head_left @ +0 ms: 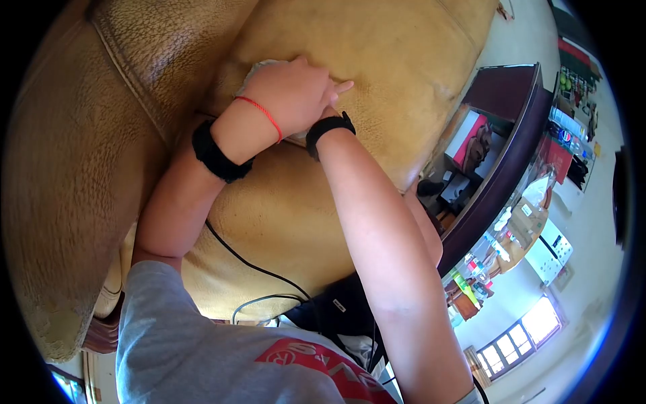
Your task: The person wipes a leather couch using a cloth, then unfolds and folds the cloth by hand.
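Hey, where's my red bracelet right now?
In the head view, the red bracelet is left of centre in the upper half, looped around the wrist between your left hand and the black band on that arm.

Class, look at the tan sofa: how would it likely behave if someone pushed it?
The tan sofa would probably be heavy and hard to shift, judging by its broad, bulky parts. Its rounded, padded-looking form suggests the surface would give somewhat under a palm. The grainy, leather-like cover may offer a fair grip, though its slight sheen hints at some slipperiness.
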`<action>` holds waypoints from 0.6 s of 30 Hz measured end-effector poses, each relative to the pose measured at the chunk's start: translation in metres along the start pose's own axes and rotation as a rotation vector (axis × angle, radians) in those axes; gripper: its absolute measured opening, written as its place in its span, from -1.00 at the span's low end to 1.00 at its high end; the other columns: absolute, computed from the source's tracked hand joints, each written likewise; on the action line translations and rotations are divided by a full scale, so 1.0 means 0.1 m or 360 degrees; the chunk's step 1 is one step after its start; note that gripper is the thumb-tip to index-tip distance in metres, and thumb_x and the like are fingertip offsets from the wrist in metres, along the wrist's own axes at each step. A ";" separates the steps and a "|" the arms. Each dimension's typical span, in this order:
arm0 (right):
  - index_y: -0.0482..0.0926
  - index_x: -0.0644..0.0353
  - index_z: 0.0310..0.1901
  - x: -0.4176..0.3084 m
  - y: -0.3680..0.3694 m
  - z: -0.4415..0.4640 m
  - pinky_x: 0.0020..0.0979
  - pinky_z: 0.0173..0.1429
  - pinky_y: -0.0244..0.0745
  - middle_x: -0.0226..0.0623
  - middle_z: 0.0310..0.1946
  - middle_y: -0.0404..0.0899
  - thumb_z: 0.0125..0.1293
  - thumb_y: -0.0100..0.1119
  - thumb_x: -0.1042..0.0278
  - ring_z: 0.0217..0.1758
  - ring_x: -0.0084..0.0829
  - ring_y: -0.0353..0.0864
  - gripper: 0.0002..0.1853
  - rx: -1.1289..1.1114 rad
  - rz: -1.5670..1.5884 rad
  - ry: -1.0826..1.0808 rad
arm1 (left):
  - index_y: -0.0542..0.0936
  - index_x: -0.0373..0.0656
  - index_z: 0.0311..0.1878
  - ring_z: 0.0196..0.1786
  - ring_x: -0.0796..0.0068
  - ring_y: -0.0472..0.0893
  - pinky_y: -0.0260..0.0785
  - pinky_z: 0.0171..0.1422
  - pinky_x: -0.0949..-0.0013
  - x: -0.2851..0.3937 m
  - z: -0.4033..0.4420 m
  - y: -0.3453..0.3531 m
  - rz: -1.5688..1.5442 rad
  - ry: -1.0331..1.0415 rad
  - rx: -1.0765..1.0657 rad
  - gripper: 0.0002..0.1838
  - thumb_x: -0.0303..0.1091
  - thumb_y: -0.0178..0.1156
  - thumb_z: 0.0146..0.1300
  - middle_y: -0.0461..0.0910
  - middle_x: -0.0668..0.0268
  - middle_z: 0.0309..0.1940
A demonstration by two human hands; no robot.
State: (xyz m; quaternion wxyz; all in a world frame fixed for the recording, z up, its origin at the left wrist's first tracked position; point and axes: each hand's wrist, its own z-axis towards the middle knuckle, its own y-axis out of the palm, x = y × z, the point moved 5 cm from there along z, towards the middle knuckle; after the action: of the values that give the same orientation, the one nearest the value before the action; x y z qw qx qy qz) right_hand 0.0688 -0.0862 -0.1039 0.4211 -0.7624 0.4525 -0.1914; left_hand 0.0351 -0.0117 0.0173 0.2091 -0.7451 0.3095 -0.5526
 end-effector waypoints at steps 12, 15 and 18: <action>0.54 0.00 0.18 -0.05 -0.29 -0.06 0.76 0.48 -0.39 -0.24 0.12 0.73 0.26 0.30 0.34 0.28 -0.04 0.66 -0.57 -0.0238 0.0113 0.0258 | 0.49 -0.09 -0.51 -0.60 0.28 0.44 0.26 -0.53 0.20 1.10 -0.79 -0.77 -0.0857 0.1332 0.0618 -0.66 -0.20 0.40 0.26 0.38 0.35 -0.61; 0.54 -0.02 0.20 -0.06 -0.32 -0.06 0.70 0.53 -0.37 -0.15 0.11 0.74 0.14 0.43 0.37 0.31 0.06 0.63 -0.46 -0.0236 0.0159 0.0288 | 0.42 -0.10 -0.59 -0.66 0.45 0.34 0.08 -0.60 0.33 1.24 -1.05 -0.93 -0.1320 0.1429 0.0683 -0.60 -0.22 0.44 0.16 0.29 0.41 -0.62; 0.54 0.03 0.18 -0.08 -0.34 -0.08 0.72 0.51 -0.43 -0.23 0.05 0.76 0.28 0.25 0.41 0.20 -0.07 0.72 -0.59 -0.0195 0.0089 0.0250 | 0.40 -0.10 -0.61 -0.66 0.46 0.33 0.07 -0.60 0.35 1.29 -1.14 -0.97 -0.1574 0.1393 0.0784 -0.57 -0.18 0.42 0.20 0.28 0.41 -0.62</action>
State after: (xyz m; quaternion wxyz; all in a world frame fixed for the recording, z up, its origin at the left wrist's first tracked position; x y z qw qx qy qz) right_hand 0.0767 -0.0754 -0.0708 0.3420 -0.7566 0.5161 -0.2105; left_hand -0.0259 -0.0275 0.2046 -0.0478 -0.4385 -0.1440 -0.8858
